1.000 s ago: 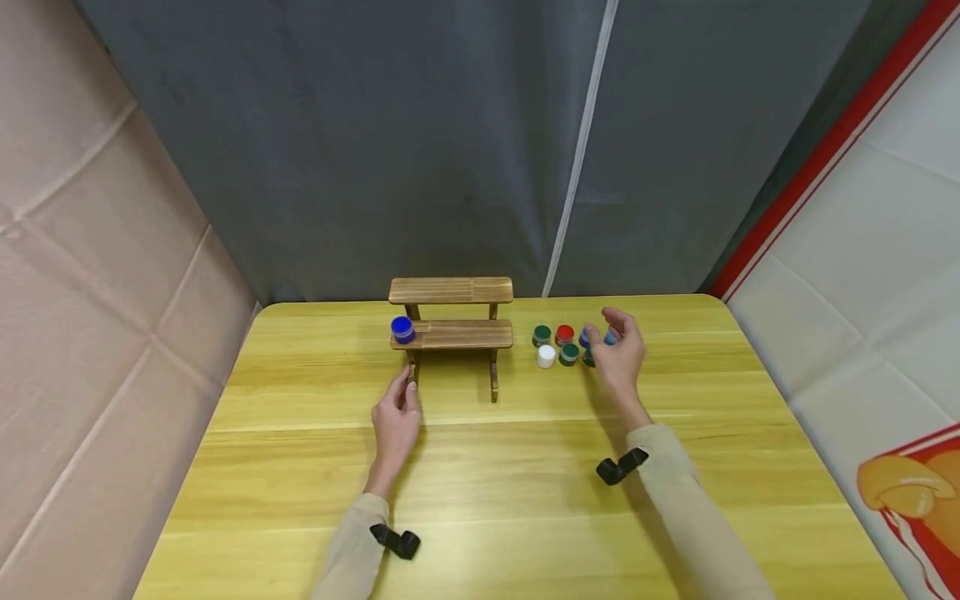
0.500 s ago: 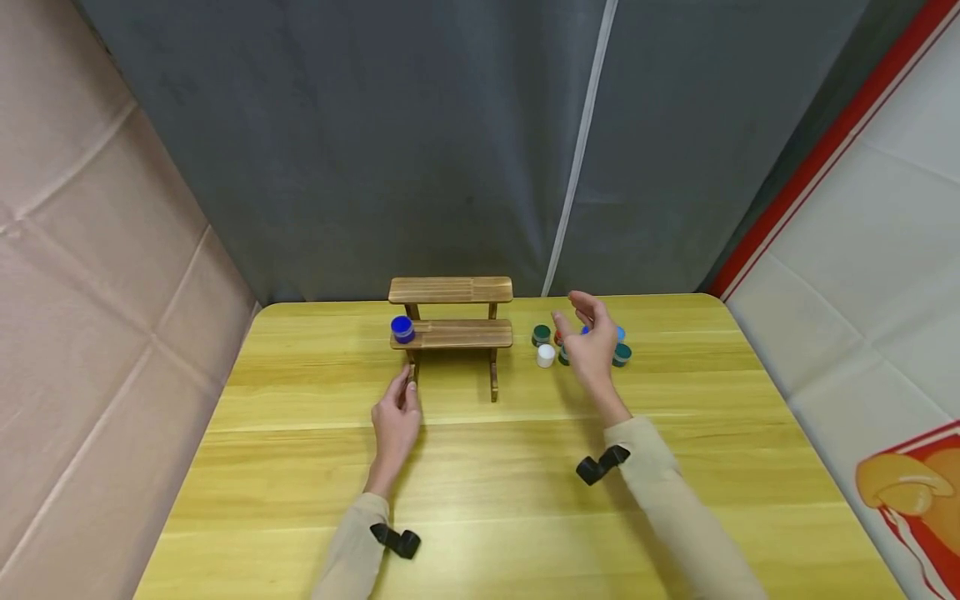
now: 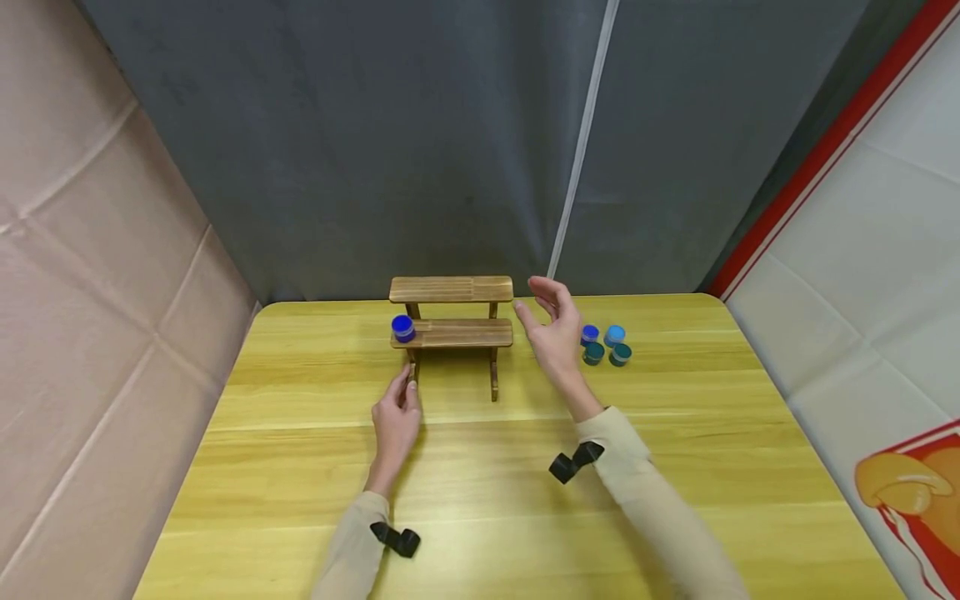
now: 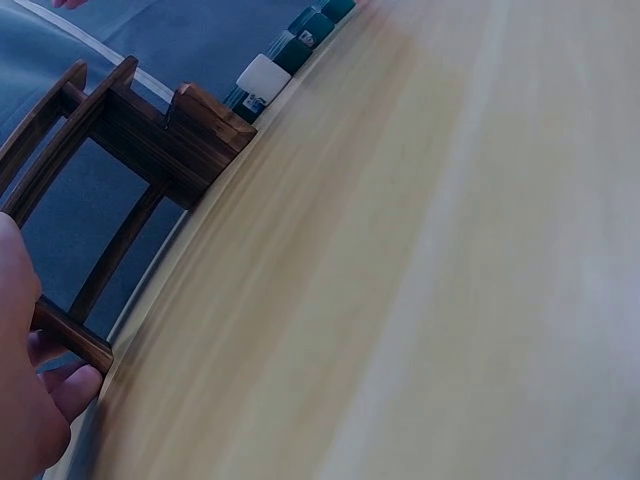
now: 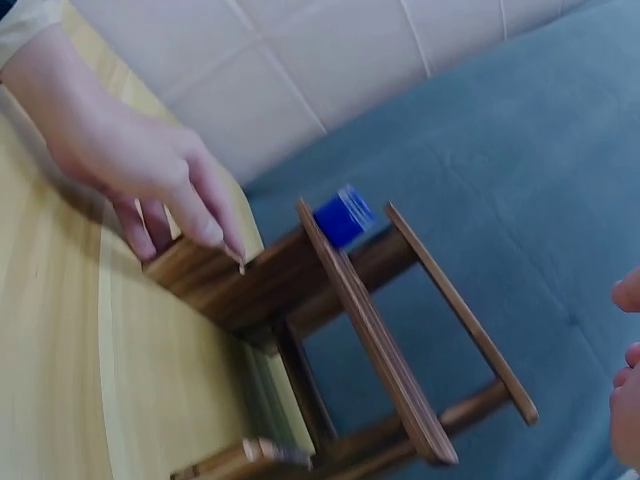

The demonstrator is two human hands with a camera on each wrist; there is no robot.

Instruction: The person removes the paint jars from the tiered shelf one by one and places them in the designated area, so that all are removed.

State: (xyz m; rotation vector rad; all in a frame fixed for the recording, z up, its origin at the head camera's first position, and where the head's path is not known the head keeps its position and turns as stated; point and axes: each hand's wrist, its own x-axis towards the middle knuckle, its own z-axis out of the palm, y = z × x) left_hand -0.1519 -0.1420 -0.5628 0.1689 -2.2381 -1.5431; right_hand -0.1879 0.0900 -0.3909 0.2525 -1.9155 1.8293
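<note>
A small two-tier wooden shelf stand (image 3: 452,333) stands near the table's back edge. On the left end of its lower tier sits a blue paint pot (image 3: 403,327), also seen in the right wrist view. My left hand (image 3: 396,425) pinches the stand's left foot at the front; the left wrist view shows its fingers (image 4: 72,392) curled round that foot. My right hand (image 3: 553,333) hovers just right of the stand, thumb and fingers apart, with nothing visible between them. Under and behind it some pots are hidden in the head view; the left wrist view shows a white pot (image 4: 264,78).
Right of my right hand stand a blue pot (image 3: 589,335), a light blue pot (image 3: 615,335) and two dark green pots (image 3: 620,355) in a tight cluster. A grey curtain (image 3: 375,150) hangs behind the wooden table (image 3: 480,500).
My right hand has moved left from above the right end of the pots towards the stand, uncovering the right-hand pots and covering the left-hand ones. My left hand stays at the stand's foot.
</note>
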